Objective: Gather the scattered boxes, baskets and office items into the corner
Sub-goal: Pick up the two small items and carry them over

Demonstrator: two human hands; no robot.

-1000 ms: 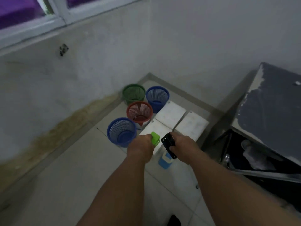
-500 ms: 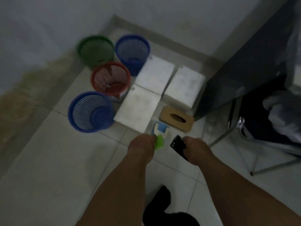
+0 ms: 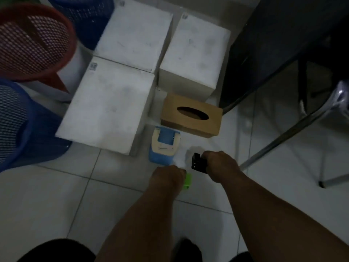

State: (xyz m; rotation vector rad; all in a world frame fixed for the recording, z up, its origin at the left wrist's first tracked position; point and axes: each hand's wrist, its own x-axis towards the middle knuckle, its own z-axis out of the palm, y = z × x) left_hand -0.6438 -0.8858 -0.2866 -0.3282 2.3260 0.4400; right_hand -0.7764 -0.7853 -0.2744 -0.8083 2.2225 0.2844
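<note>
Lower and closer to the pile than half a second ago, with both hands now down near the floor tiles. Held in the curled fingers of the left hand (image 3: pixel 166 178): a small green item (image 3: pixel 188 181), only its end poking out past the knuckles. Gripped in the right hand (image 3: pixel 221 165): a small black item (image 3: pixel 198 163), flat face with a few pale dots turned up toward the camera. Hands near each other, not touching.

Just ahead of them on the tiled floor (image 3: pixel 47 205), a blue-and-cream device (image 3: pixel 164 148), close beside the corner of the nearest white box (image 3: pixel 109 104). Behind the device, a tan tissue box (image 3: pixel 190 115) with a dark oval slot. Farther back, two more white boxes (image 3: pixel 132 33) (image 3: pixel 194 52), packed tight against the first.

Left of the boxes, a red mesh basket (image 3: pixel 32 40); a blue basket (image 3: pixel 18 125) at the left edge; another blue basket (image 3: pixel 88 17) at the top. On the right, a dark cabinet (image 3: pixel 264 44) and a chrome chair leg (image 3: pixel 292 135).
</note>
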